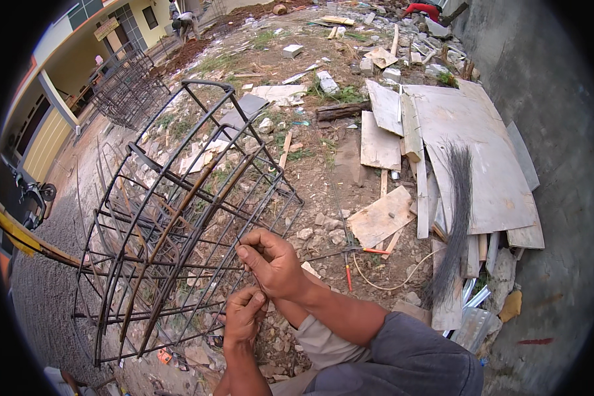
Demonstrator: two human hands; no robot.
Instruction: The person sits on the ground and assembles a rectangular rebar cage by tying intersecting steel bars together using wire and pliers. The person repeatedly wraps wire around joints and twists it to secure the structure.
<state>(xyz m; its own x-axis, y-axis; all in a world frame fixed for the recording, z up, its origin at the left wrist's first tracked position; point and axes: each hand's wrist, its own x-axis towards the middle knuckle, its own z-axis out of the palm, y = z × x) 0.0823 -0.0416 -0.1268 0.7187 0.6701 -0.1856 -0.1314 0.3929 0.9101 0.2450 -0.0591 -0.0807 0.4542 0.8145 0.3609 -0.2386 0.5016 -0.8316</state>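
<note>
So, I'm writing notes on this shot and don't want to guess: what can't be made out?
All in the head view:
- Anything between the fingertips of the right hand and left hand: too thin, and partly covered by the fingers.
- The ground under the large board: hidden by the board.
- The person in red: partly cut off at the top edge.
- What the bent-over worker handles: too small.

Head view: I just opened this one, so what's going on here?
A person works bare-handed beside a rebar cage. The right hand is at its near side with fingers pinched, and the left hand is pinched just below it in the picture. Anything thin between the fingers is too fine to make out. A bundle of dark wire lies across pale boards to the right, and a red-handled tool is on the ground.
</note>
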